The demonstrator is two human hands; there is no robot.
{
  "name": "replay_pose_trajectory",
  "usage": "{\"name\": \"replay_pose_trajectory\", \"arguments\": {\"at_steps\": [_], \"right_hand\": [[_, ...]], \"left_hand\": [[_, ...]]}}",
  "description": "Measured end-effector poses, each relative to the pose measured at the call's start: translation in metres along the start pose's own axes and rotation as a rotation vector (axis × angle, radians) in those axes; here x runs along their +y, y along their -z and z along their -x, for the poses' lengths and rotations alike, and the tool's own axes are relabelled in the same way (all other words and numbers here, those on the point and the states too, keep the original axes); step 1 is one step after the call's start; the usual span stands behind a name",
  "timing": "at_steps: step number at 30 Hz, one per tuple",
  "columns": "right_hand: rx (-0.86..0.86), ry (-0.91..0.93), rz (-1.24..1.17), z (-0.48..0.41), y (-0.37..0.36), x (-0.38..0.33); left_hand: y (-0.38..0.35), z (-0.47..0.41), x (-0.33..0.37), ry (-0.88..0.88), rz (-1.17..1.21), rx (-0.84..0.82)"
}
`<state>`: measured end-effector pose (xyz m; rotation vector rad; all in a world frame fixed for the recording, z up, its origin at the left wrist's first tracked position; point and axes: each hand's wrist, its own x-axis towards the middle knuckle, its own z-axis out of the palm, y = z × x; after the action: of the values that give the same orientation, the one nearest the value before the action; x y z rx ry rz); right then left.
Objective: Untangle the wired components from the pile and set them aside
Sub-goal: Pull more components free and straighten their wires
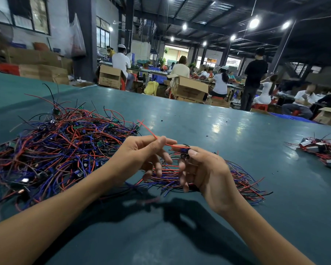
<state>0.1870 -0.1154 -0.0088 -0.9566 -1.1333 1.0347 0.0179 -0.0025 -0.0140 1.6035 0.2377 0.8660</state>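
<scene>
A big tangled pile (pixel 52 150) of red, blue and black wired components lies on the left of the green table. A flatter bunch of sorted wires (pixel 237 178) spreads under and right of my hands. My left hand (pixel 141 155) pinches a red wire (pixel 147 131) between thumb and forefinger; the wire rises up and to the left. My right hand (pixel 203 173) grips the small dark blue component (pixel 184 151) at the wire's other end, held just above the sorted bunch.
The green table (pixel 208 123) stretches ahead. Another small heap of components with metal parts (pixel 321 150) sits at the right edge. Tiny black bits dot the tabletop. Beyond the table, seated and standing people work among cardboard boxes (pixel 187 88).
</scene>
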Motion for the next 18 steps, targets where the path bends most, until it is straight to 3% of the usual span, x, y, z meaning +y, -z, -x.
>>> {"name": "replay_pose_trajectory", "arguments": {"at_steps": [5,18], "right_hand": [[-0.06,-0.071,-0.024,-0.0001,-0.0002,-0.0041],[-0.205,-0.113,-0.045,0.0007,0.0004,-0.0042]], "left_hand": [[0.0003,-0.0028,0.0008,0.037,0.169,0.002],[-0.0013,-0.007,0.0063,0.136,0.497,-0.214]]}}
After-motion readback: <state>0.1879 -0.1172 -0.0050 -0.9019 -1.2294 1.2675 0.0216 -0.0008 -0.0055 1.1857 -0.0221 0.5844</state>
